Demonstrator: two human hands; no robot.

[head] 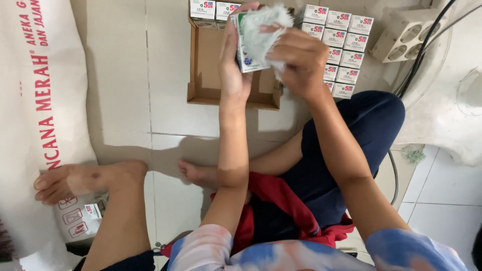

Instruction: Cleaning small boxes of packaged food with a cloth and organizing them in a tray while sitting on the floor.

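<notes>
in the head view, a small white and green carton [247, 50] is held upright in the left hand [232, 65], above the open cardboard tray [206, 75] that lies on the tiled floor [120, 75] near its far edge. the carton's long axis is stood roughly vertical, its broad face turned toward the right hand [298, 62]. the left fingers are clamped on the carton from its left side, thumb in front. a pale crumpled cloth [266, 25] is pinched in the closed right fingers and is pressed against the carton's upper right part. the right hand is met with the carton from the right, both forearms stretched forward from the seated body, wrists bent slightly inward. a block of similar small cartons [341, 45] is stacked on the floor just beside the tray's right side, and a white power strip [404, 32] is seen near the far right corner.
</notes>
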